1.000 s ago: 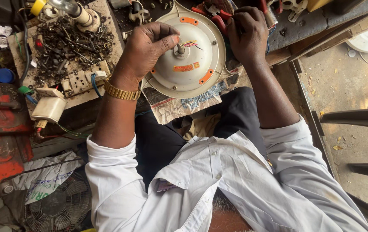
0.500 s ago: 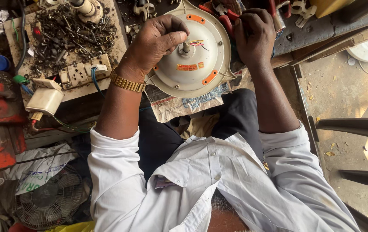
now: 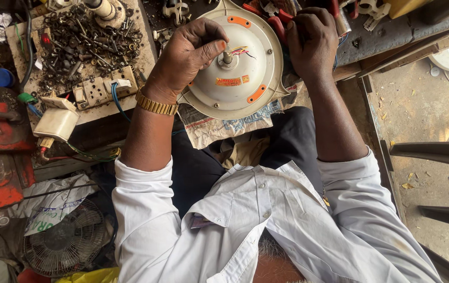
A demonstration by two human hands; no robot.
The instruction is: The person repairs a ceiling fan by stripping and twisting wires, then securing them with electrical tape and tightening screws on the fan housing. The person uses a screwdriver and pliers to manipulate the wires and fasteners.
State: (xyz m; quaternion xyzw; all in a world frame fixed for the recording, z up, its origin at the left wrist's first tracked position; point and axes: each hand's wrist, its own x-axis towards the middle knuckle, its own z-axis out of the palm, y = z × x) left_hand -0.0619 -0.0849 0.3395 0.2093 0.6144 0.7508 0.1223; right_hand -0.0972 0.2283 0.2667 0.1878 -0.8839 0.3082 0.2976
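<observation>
- Fan motor [image 3: 235, 68]: a round, cream dome with orange patches on its shell, lying on a sheet of newspaper [image 3: 219, 128] at the near edge of the bench [image 3: 392, 36], just above the person's lap.
- Shaft [image 3: 227, 56]: a short stub standing up from the middle of the dome, pointing up toward the camera; that is the motor's long axis. Coloured wires [image 3: 243, 51] come out beside it.
- Left hand [image 3: 185, 55]: it sits on the left part of the dome, fingers curled, thumb and fingertips pinched on the shaft. It is the nearer hand to the centre; the shaft lies at its fingertips, to its right.
- Right hand [image 3: 313, 42]: a loose fist at the dome's far-right rim, knuckles up. It is pressed against or just over the edge; what the fingers grip, if anything, is hidden. Red-handled tools [image 3: 277, 23] lie just beside it.
- Gold watch [image 3: 156, 105]: on the left wrist, over the dome's left edge.
- Tray of screws [image 3: 77, 36]: a heap of dark screws and bolts left of the motor, well apart from the left hand, with a switch board [image 3: 104, 89] along its near side.
- Small fan [image 3: 64, 243]: on the floor at lower left, far from both hands.
</observation>
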